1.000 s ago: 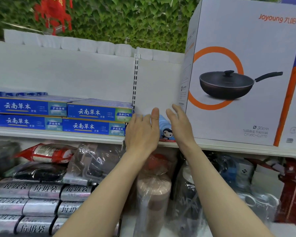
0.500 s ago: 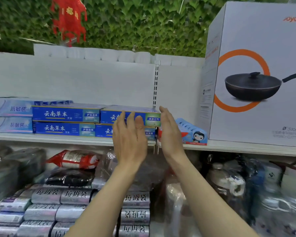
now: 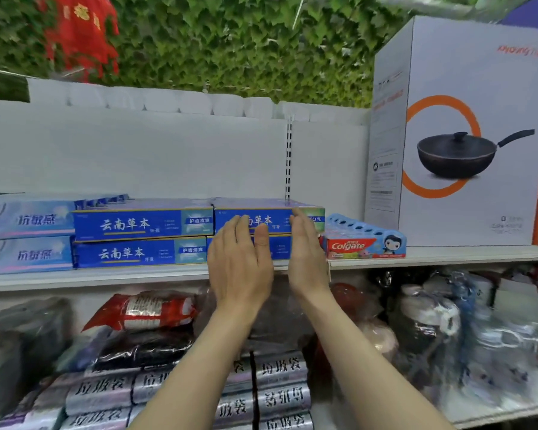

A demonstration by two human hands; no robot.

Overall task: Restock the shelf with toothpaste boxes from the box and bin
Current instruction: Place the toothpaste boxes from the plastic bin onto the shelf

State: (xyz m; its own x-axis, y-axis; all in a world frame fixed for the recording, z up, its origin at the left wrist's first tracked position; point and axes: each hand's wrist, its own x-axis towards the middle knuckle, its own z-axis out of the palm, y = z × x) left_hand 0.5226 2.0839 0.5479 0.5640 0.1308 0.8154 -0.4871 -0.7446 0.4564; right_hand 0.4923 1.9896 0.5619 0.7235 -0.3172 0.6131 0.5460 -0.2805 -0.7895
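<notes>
Blue toothpaste boxes [image 3: 143, 225] lie stacked two high on the white shelf [image 3: 106, 279]. My left hand [image 3: 239, 268] is held up flat with straight fingers in front of the right-hand stack [image 3: 258, 209]. My right hand [image 3: 308, 259] stands edge-on with straight fingers by that stack's right end. Neither hand holds anything. A small Colgate box [image 3: 364, 243] lies just right of my right hand. Pale blue toothpaste boxes [image 3: 28, 234] fill the shelf's left end.
A large white pan carton [image 3: 460, 135] stands on the shelf at the right. The white back panel [image 3: 137, 156] rises behind the boxes. Below the shelf lie wrapped goods, a red packet [image 3: 143, 311] and silver rolls [image 3: 280, 386].
Both hands have moved left from the Colgate box to the right-hand blue stack. The view has shifted left and drawn closer to the shelf.
</notes>
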